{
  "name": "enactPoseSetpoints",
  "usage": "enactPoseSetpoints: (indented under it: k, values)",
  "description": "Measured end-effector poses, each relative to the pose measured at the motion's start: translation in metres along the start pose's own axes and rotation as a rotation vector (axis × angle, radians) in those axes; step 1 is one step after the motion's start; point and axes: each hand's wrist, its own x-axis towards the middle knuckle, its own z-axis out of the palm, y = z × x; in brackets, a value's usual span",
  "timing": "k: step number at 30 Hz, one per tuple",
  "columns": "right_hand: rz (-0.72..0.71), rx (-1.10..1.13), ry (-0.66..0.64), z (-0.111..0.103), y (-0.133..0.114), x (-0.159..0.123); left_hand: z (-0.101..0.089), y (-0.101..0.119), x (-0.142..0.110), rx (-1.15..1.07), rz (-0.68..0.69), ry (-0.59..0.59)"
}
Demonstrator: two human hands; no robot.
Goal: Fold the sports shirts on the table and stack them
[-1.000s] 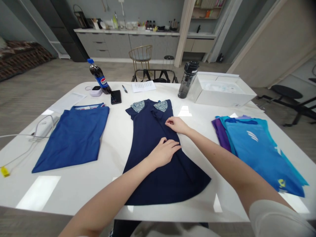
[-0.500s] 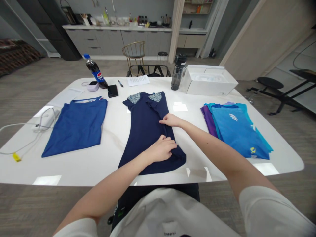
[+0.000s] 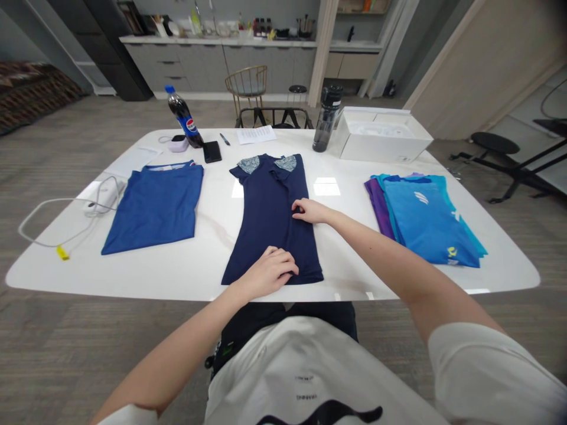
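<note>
White cable (image 3: 53,206) loops across the left end of the worktop (image 3: 146,277), with a yellow tag (image 3: 62,252) at its tip and a white charger (image 3: 98,203) sitting in the coil. Next along, a folded blue T-shirt (image 3: 153,209) lies flat, well apart from the hands. Farther back, a Pepsi bottle (image 3: 185,117) stands upright just beside a black phone (image 3: 212,151), and a pen (image 3: 224,139) and a printed sheet (image 3: 256,134) lie close by.

Now to the centre, where the action is! A long navy garment (image 3: 266,218) with paisley shoulder patches lies flat in the middle of the worktop, its shoulders toward the far side and its hem near the front edge. The left hand (image 3: 269,271) sits palm down on the lower end, fingers half curled against the cloth, though whether it is gripping cannot be told. The right hand (image 3: 310,211) reaches the garment's right edge around mid-length, fingers lightly curled, fingertips (image 3: 295,206) on the navy fabric, and any pinch is just as hard to call.

Over to the right, a dark water bottle (image 3: 326,118) stands beside an open white box (image 3: 381,139), and a stack of teal, blue and purple shirts (image 3: 425,221) finishes the row.
</note>
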Motion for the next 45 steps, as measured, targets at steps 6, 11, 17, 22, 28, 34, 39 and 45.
enactPoseSetpoints:
  k: [6,11,17,22,28,34,39,45]
  values:
    - [-0.092,0.109,-0.009,-0.002,-0.016,-0.070,0.017,0.007,-0.009,0.266,-0.049,-0.023]
    - [-0.057,0.271,-0.251,0.021,-0.023,-0.157,0.028,0.003,-0.015,0.251,-0.067,0.071]
    - [-0.033,0.394,0.029,0.042,-0.045,-0.195,0.025,0.011,-0.012,0.159,-0.080,0.271]
    - [0.199,0.857,0.028,0.049,-0.066,-0.199,-0.004,0.029,0.014,0.132,-0.096,0.367]
    - [0.206,0.562,0.063,0.054,-0.068,-0.211,-0.013,0.007,-0.014,0.236,-0.144,0.017]
    - [0.078,0.017,0.182,0.069,-0.082,-0.209,0.012,0.008,-0.049,-0.042,-0.109,-0.010]
    - [0.233,-0.038,0.250,0.078,-0.080,-0.221,0.009,0.022,-0.045,-0.097,-0.135,0.128]
    - [0.308,-0.176,0.256,0.085,-0.075,-0.235,0.018,0.025,-0.030,0.236,-0.178,0.084]
